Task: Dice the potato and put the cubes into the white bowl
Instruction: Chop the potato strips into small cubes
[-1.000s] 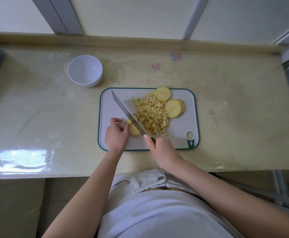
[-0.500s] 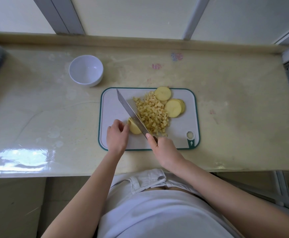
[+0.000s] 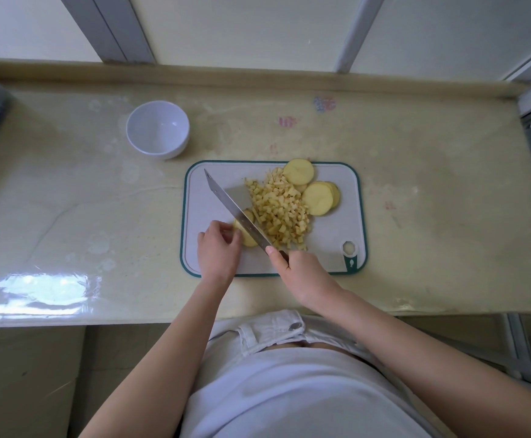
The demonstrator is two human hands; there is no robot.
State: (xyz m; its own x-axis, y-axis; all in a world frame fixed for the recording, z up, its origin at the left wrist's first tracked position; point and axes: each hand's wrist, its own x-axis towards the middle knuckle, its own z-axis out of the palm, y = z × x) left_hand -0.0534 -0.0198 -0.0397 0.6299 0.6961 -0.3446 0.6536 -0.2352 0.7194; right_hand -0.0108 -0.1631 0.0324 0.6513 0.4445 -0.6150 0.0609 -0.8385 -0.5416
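While the right hand (image 3: 302, 273) hides the knife (image 3: 226, 200) handle it clasps, the left hand (image 3: 218, 251) holds a slice (image 3: 247, 240), partly under the blade.

1. Left hand (image 3: 218, 251) is over the near-left part of the cutting board (image 3: 329, 235), with fingers curled and tips pinning a potato piece (image 3: 247, 239).
2. Left forearm is bare and crosses the board's near edge, running back toward the body.
3. Right hand (image 3: 302, 273) is at the middle of the board's near edge, wrapped round the knife (image 3: 231, 203) handle, with the index finger laid along the blade's spine.
4. Right forearm is bare and angles away from the board's near edge to the right.
5. Hands are near each other, not touching.
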